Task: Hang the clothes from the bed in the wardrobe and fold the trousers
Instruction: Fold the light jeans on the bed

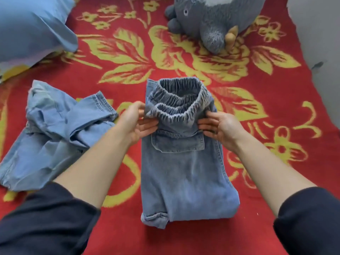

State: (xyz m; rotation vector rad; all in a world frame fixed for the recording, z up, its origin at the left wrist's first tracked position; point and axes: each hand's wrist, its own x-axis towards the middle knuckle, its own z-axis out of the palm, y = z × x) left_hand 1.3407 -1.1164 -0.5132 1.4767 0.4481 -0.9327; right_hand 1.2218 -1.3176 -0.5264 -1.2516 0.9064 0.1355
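jeans (184, 172) mid-bed on red blanket (257, 227), folded lengthwise | left hand (136, 122) and right hand (219, 127) each pinch elastic waistband (176, 109) | denim likely soft, fairly heavy, non-slip; best held at waistband sides

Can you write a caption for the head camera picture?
Left hand and right hand grip the waistband of folded jeans on a red flowery blanket.
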